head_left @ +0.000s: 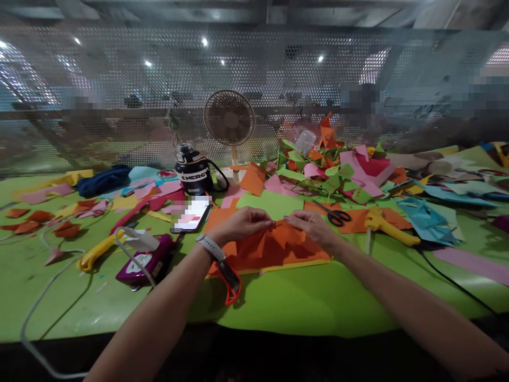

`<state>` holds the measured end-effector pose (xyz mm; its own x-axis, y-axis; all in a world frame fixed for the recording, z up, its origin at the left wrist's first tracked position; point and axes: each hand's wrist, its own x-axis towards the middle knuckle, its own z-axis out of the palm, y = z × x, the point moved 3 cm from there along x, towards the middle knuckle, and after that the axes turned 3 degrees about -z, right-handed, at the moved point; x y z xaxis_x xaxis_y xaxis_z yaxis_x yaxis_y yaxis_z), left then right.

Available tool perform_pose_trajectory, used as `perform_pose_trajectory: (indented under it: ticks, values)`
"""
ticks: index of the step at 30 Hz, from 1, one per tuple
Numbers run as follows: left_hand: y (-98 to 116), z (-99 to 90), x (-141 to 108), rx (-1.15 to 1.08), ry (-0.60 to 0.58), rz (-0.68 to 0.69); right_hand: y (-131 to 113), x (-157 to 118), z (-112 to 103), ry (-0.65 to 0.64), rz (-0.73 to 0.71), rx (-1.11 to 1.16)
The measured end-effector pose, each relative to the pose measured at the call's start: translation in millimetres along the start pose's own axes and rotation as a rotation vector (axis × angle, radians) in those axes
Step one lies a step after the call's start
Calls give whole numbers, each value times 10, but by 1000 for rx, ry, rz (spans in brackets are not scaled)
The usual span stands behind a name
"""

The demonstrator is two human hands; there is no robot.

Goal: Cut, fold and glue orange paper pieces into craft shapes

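My left hand and my right hand are close together over the middle of the table. Each pinches the top edge of a folded orange piece, paper or felt, which has pointed, jagged parts hanging below my fingertips. Flat orange sheets lie beneath it, with a yellow edge showing under them. Black-handled scissors rest just beyond my right hand on an orange strip. A yellow glue gun lies to the right of them. On my left wrist is a watch with a pale strap.
Left of my arm are a phone, a purple power block with white cables, and another yellow-handled tool. A black bottle and a fan stand behind. Coloured scraps are heaped at the back right, before a perforated screen.
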<state>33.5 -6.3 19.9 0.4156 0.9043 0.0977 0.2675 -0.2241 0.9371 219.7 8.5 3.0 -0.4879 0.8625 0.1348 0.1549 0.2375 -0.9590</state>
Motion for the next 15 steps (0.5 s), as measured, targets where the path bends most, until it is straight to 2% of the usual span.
perform_pose_trajectory:
  ticks: [3, 10, 12, 15]
  values:
    - [-5, 0, -8, -22, -18, -34, 43, 4, -5, -3, -7, 14]
    - [-74, -9, 27, 141, -62, 7, 51, 34, -34, 20, -90, -121]
    - [-76, -59, 39, 90, -9, -6, 61, 59, -73, 67, -142, -179]
    - [-91, -204, 28, -31, 137, -29, 94, 94, -150, 171, -216, -232]
